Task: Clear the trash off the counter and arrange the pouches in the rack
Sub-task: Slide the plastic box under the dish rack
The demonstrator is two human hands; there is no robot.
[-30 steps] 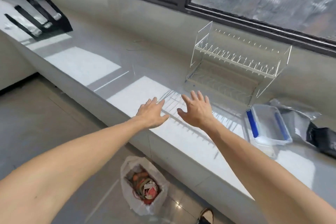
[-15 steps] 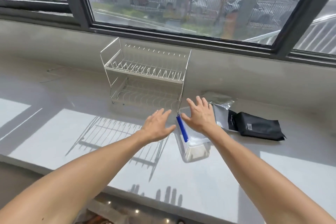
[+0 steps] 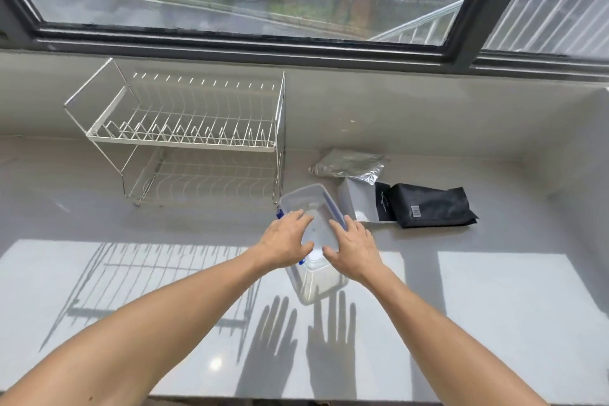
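A clear plastic box (image 3: pixel 309 201) with blue clips lies on the pale counter (image 3: pixel 494 306), just right of a white two-tier wire rack (image 3: pixel 184 138). My left hand (image 3: pixel 285 242) and my right hand (image 3: pixel 352 247) hover over the box's lid with fingers spread; whether they touch it I cannot tell. Right of the box lie a white pouch (image 3: pixel 354 199), a black pouch (image 3: pixel 431 206) and, behind them, a crumpled silver foil pouch (image 3: pixel 349 165). Both rack tiers hold nothing.
A grey wall rises behind the counter under a dark-framed window (image 3: pixel 230 39). At the far right the wall turns a corner (image 3: pixel 580 155). The counter's front edge runs along the bottom of the view.
My view has swung right and tilted down, so the rack and box sit in the centre. Both hands have moved forward over the clear box; a second ago they were over bare counter.
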